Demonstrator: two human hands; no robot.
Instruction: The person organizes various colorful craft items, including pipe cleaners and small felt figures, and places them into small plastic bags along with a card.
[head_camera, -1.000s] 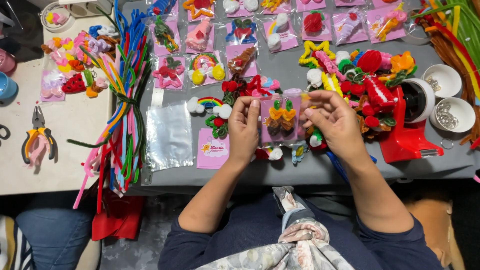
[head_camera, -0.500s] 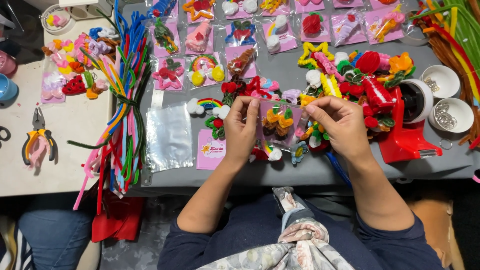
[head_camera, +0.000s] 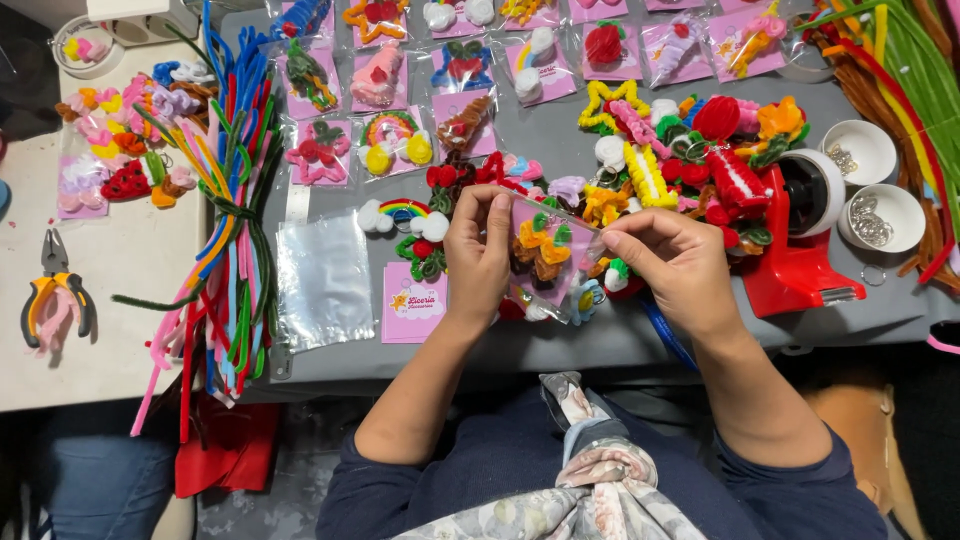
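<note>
Two hands hold one small clear bag (head_camera: 545, 255) above the grey counter (head_camera: 600, 340), just in front of the person's body. The left hand (head_camera: 478, 255) grips the bag's left edge, its fingers (head_camera: 497, 215) curled over the top corner and closed on the plastic. The right hand (head_camera: 675, 265) meets the bag's right edge, thumb and forefinger pinched narrow on the film there. So the bag spans the gap between the two sets of fingers, tilted, with its pink backing card and an orange and green pipe-cleaner charm (head_camera: 540, 248) showing through the front.

Just left of the left hand lie a pink card (head_camera: 415, 302), a rainbow charm (head_camera: 403, 212) and a stack of empty clear bags (head_camera: 323, 280). Further left a thick bundle of coloured pipe cleaners (head_camera: 225, 230) runs down the counter's edge, and a pair of pliers (head_camera: 55, 295) with yellow and black handles rests on the pale side table (head_camera: 100, 360), well apart from both hands. Behind the held bag, rows of packed charms (head_camera: 470, 70) in pink-backed bags cover the far counter. To the right of the right hand sit a loose heap of finished charms (head_camera: 700, 140), a red tape dispenser (head_camera: 795, 240) and two white bowls (head_camera: 870, 185) holding metal rings.
</note>
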